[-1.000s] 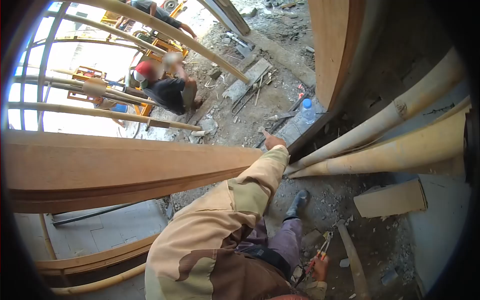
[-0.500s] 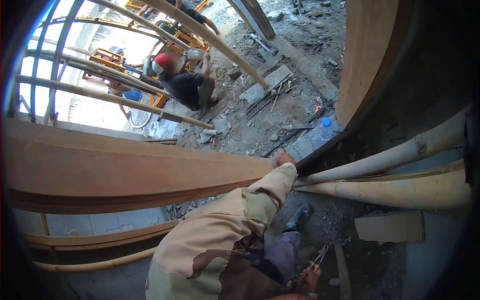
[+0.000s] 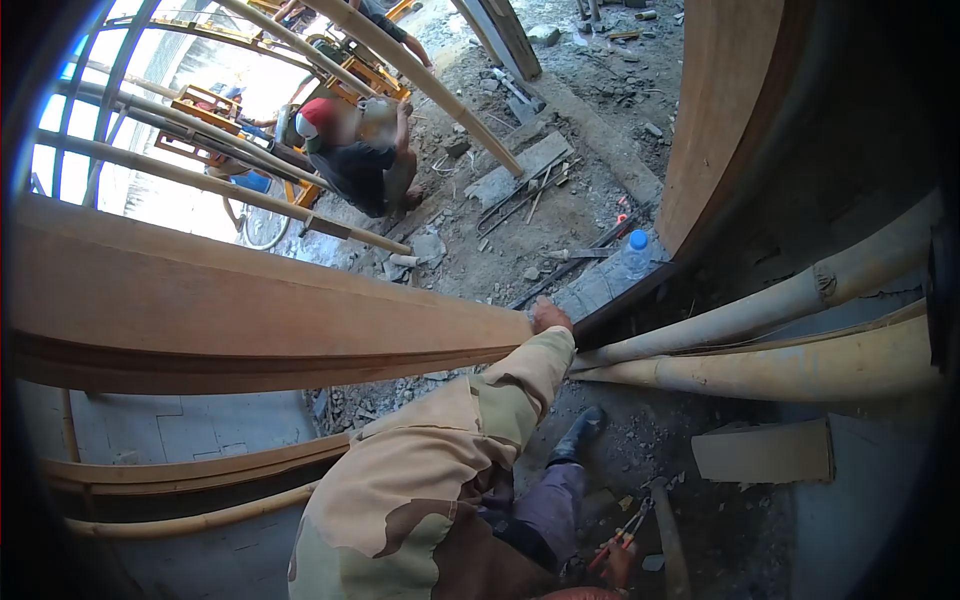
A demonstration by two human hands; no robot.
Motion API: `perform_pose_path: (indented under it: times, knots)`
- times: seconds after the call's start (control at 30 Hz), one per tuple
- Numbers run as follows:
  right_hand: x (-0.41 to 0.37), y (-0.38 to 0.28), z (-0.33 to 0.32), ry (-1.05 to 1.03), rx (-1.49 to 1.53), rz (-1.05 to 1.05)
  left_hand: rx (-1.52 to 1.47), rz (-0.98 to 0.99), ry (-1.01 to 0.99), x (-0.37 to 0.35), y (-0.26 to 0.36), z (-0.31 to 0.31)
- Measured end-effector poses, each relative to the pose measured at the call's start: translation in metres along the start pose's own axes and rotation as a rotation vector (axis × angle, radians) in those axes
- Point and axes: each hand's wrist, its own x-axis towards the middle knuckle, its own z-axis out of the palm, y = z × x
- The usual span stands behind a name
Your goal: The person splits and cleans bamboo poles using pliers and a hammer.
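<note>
My left arm, in a camouflage sleeve, reaches forward. My left hand (image 3: 549, 315) is closed around the end of a long brown wooden frame piece (image 3: 270, 305), beside a grey concrete sill (image 3: 592, 292). The fingertips are partly hidden. Low in the view, my right hand (image 3: 617, 563) grips red-handled pliers (image 3: 632, 524), their metal jaws pointing up and away from me. My boot (image 3: 580, 435) stands on the rubble floor behind the pliers. A wooden stick (image 3: 670, 540) lies just right of the pliers.
A water bottle (image 3: 636, 254) with a blue cap stands on the sill. Bamboo poles (image 3: 740, 318) reach in from the right, near a cardboard-like piece (image 3: 765, 452). Another wooden frame piece (image 3: 720, 120) rises at upper right. Beyond, a person in a red cap (image 3: 350, 165) crouches by yellow machinery.
The view has shifted slightly, so most things sit a little further left. My left hand stays at the wooden frame's end and my right keeps the pliers. The crouching person's arms have moved.
</note>
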Motion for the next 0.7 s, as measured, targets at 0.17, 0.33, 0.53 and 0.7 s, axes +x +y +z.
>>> perform_pose_path:
  times: [0.17, 0.33, 0.53, 0.7]
  knots:
    - [0.004, 0.015, -0.006, -0.038, 0.065, -0.041, -0.011, -0.046, 0.051, 0.001, 0.001, 0.002]
    - [0.006, 0.021, -0.005, -0.019, -0.022, -0.057, -0.053, 0.162, 0.125, -0.013, -0.004, -0.011]
    - [0.137, 0.096, -0.046, -0.057, -0.042, -0.115, -0.405, 1.014, -0.177, -0.106, -0.045, -0.107]
    - [0.137, 0.041, -0.022, -0.049, -0.260, -0.167, -0.052, 0.889, -0.811, -0.145, -0.233, -0.203]
